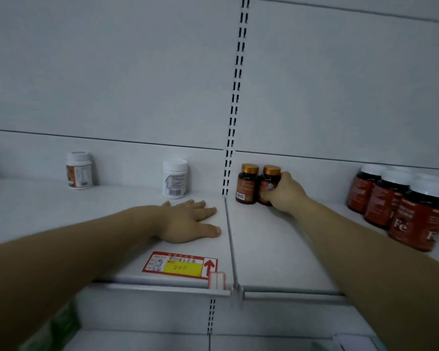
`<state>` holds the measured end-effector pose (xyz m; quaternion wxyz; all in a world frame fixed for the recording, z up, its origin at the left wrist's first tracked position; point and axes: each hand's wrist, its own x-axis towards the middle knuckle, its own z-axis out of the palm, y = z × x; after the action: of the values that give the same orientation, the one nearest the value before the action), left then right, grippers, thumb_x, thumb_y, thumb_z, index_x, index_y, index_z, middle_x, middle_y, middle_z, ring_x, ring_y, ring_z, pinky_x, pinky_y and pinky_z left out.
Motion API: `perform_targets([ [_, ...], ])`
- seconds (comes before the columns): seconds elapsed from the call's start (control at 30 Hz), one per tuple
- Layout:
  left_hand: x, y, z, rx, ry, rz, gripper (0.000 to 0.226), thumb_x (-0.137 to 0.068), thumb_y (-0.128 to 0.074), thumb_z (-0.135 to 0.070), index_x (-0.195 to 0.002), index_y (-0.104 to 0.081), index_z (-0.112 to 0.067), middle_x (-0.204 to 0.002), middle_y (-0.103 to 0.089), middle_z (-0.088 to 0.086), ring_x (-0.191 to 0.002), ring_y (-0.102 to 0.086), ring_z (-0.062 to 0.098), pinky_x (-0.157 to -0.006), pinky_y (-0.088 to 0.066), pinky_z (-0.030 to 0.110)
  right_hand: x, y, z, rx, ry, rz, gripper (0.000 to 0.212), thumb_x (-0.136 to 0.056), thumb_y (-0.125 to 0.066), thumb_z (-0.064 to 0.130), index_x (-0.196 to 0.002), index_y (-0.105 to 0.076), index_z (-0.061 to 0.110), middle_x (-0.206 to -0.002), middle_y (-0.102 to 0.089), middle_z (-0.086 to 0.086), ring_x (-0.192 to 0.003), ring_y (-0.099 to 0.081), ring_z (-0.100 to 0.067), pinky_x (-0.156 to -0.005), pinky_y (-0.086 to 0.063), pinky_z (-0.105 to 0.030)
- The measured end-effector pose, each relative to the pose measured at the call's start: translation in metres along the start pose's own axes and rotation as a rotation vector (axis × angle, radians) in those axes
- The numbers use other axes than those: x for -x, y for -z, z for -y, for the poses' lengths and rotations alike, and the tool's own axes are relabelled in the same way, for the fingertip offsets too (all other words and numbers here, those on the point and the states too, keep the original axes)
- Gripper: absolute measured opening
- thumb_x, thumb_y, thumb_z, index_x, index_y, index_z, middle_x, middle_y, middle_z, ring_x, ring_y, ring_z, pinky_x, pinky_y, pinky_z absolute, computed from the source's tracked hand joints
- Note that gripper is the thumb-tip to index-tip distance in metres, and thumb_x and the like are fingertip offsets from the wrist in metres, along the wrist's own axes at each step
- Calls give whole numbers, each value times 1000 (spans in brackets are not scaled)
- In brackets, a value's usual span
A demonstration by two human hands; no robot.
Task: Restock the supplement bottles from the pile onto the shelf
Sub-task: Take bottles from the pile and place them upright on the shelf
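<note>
Fingers of right hand wrap gold-capped bottle on shelf.

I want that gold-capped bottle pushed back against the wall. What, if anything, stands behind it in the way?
Nothing visible does. The right hand grips the gold-capped bottle, which stands upright on the shelf beside its twin. Only bare shelf shows between it and the back panel.

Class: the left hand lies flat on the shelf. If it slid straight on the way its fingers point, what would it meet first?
Probably the gold-capped dark bottle past the shelf seam; the left hand points right and slightly back. Depth is uncertain.
</note>
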<state>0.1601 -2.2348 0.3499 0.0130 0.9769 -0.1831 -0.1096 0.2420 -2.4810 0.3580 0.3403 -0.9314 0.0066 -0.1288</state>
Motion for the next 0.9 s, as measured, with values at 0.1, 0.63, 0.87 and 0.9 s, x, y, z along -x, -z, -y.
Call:
perform_targets([
  [0.1,2,6,-2,60,14,13,77,-85,-28,-72,-149,-4,-36,-159,1,-5,-145,2,16,-116,1,48,-2,1,3,-4,-29,18,57,-77,-71,23,-124,-44,7,-109,-61,-12,-96,-58,-28,-84,-48,-37],
  [0.63,190,21,141,263,353,-403,64,-84,-54,-58,-141,-37,-35,-150,-34,-6,-133,-35,16,-104,-27,28,78,-95,256,87,604,171,69,-85,-57,53,-142,-36,22,-146,-41,-3,-129,-41,-24,-89,-31,-28],
  [0.87,383,-40,276,263,692,-422,69,-84,-57,-55,-143,-31,-33,-150,-33,-5,-130,-38,16,-103,-30,30,207,-243,456,65,933,420,70,-85,-54,58,-143,-35,23,-146,-42,-1,-127,-44,-23,-88,-34,-30],
  [0.9,411,-51,295,272,750,-426,69,-84,-58,-54,-144,-30,-32,-150,-33,-4,-131,-38,17,-103,-31,31,229,-264,484,49,969,466,70,-86,-53,58,-144,-34,23,-148,-40,-1,-128,-43,-23,-90,-34,-31],
])
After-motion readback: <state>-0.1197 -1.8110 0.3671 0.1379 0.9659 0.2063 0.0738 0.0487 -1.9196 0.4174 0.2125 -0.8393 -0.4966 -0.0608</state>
